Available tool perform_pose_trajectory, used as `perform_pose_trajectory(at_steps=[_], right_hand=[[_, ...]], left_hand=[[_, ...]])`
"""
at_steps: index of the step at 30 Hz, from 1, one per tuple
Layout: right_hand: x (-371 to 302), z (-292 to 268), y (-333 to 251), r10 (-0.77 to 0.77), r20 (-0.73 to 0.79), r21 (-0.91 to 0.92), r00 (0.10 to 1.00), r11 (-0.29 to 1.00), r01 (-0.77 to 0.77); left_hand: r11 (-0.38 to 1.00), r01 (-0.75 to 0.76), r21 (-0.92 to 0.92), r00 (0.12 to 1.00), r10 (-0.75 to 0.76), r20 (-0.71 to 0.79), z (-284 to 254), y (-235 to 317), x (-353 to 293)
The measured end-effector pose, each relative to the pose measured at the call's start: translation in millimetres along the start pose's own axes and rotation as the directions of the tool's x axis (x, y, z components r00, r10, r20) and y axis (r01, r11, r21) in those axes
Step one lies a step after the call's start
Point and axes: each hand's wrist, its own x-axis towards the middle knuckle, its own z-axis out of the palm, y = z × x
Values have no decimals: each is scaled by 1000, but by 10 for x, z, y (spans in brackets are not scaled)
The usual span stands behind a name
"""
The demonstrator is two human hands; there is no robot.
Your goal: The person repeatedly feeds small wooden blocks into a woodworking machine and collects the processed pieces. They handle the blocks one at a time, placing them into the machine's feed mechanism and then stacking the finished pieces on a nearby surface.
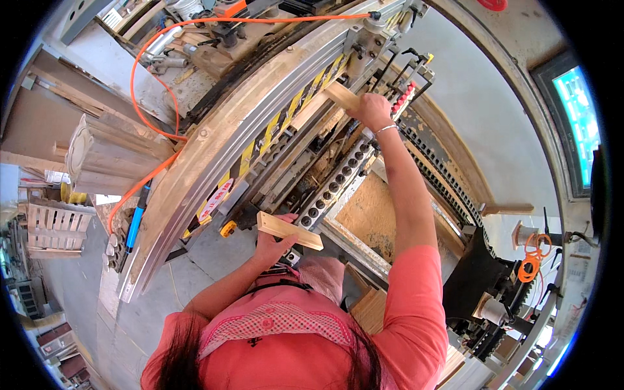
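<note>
Wood block [290, 232] partly hides left fingers [285, 244].

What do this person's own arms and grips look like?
The left sleeve and right sleeve are short and plain coral pink. The left grip and right grip are both gloveless. A thin, silvery bracelet circles the right wrist; no cables or markings show on either arm.
</note>
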Motion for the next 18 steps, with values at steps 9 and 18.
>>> perform_pose_trajectory(at_steps=[9, 18], right_hand=[[38, -8, -101, 2, -5, 30, 1000, 1000, -2], [97, 81, -29, 70, 33, 36, 997, 997, -71]], left_hand=[[998, -41, -48, 999, 41, 0, -21, -71, 14], [999, -34, -35, 999, 34, 10, -30, -98, 26]])
